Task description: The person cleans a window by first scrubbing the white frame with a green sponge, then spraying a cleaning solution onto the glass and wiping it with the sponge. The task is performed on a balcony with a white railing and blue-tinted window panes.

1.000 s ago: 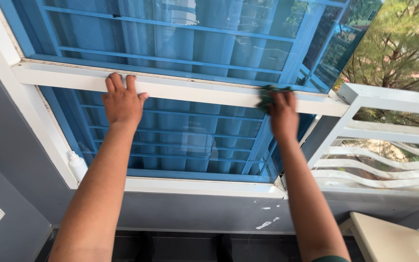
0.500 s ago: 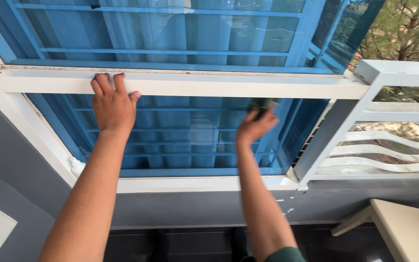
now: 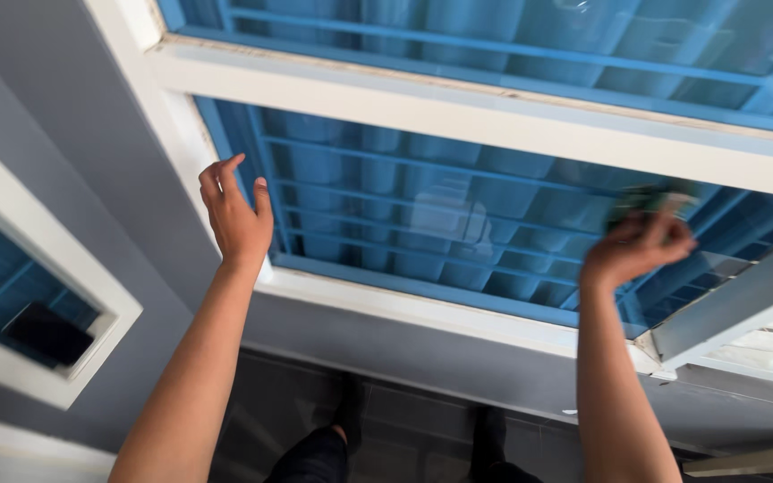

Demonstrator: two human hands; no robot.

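Two hands raised, one cloth, one window with two blue glass panes split by one white crossbar (image 3: 494,112). Left hand (image 3: 236,215): fingers loosely spread and curled, palm empty, held in the air just in front of the white window frame (image 3: 181,134) at the lower pane's left edge; contact with the frame cannot be told. Right hand (image 3: 639,246): closed around a dark green cloth (image 3: 644,199), blurred, against the lower pane (image 3: 440,224) near its right side.

Exterior of a dwelling, at a balcony: white-framed window (image 3: 458,112) with blue grille (image 3: 422,224) above my grip, grey wall (image 3: 91,179) leftward, dark tiled floor (image 3: 404,429) below.
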